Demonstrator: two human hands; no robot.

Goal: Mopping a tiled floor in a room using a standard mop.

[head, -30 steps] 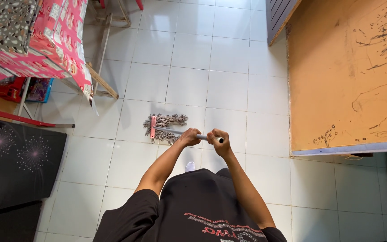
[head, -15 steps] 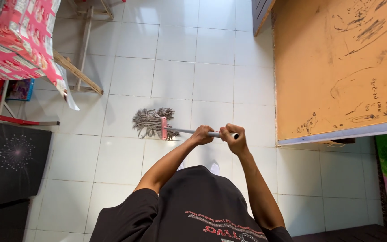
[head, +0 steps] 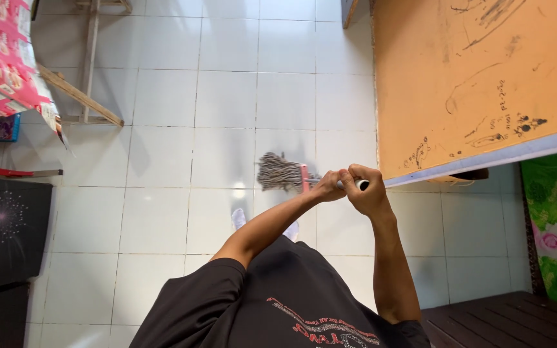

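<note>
Both my hands grip a grey mop handle [head: 343, 183] held almost end-on to the camera. My left hand [head: 329, 187] holds it lower down, my right hand [head: 367, 191] wraps the top end. The mop head [head: 281, 173], grey string strands on a pink clamp, rests on the white tiled floor [head: 227, 96] just beyond my hands, strands trailing to the left. My white-socked feet [head: 238, 218] show below my arms.
An orange scribbled wall panel [head: 472, 71] stands close on the right. A pink patterned table cover [head: 1, 58] with wooden legs [head: 88, 61] sits at the upper left. A dark mat [head: 4, 229] lies at left, a green floral cloth [head: 556, 225] at right.
The mop head has slid right across the tiles, toward the orange panel, and its strands now trail left. My hands moved right with the handle, and the view has shifted right.
</note>
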